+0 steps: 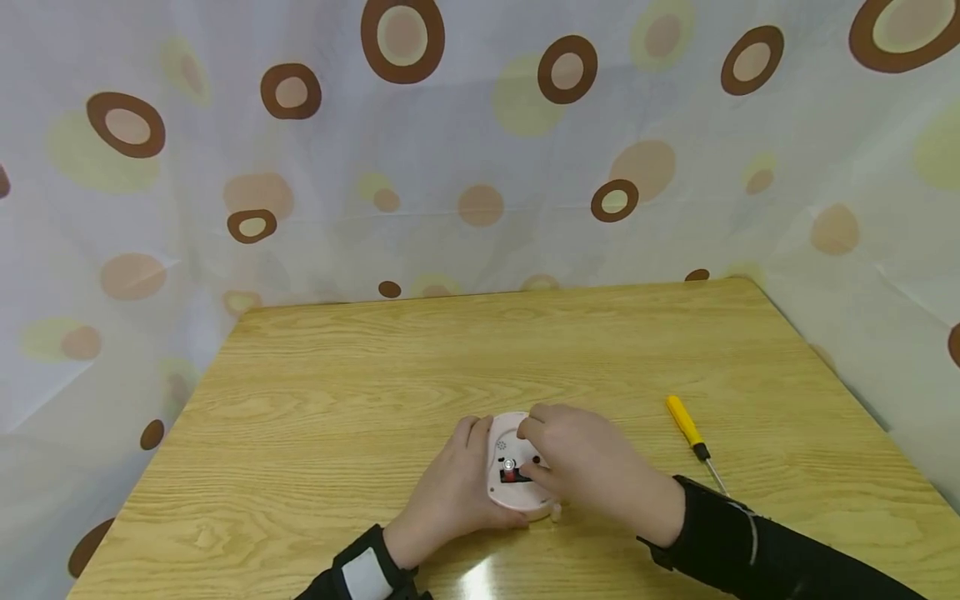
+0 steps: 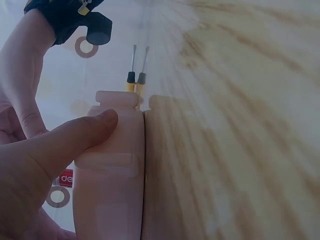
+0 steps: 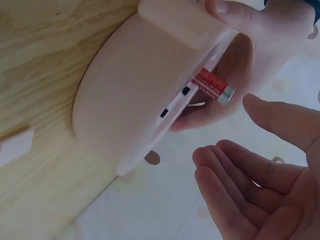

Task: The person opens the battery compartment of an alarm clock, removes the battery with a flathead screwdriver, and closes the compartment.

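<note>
My left hand (image 1: 450, 492) holds a pale pink plastic device (image 1: 521, 500) at its sides, its back facing up on the table. The left thumb (image 2: 95, 130) lies along the device's side wall. From the dark battery slot a red-and-silver battery (image 3: 215, 86) sticks out at a tilt, its far end hidden inside. Over the device hovers my right hand (image 1: 592, 462). In the right wrist view its fingers (image 3: 240, 170) are loosely bent, apart from the battery, with nothing between them and the thumb.
A screwdriver with a yellow handle (image 1: 682, 419) lies to the right, partly behind my right forearm. A pale pink flat piece (image 3: 15, 146) shows on the table (image 1: 337, 375) in the right wrist view. Patterned cloth (image 1: 450, 150) hangs behind and beside the table.
</note>
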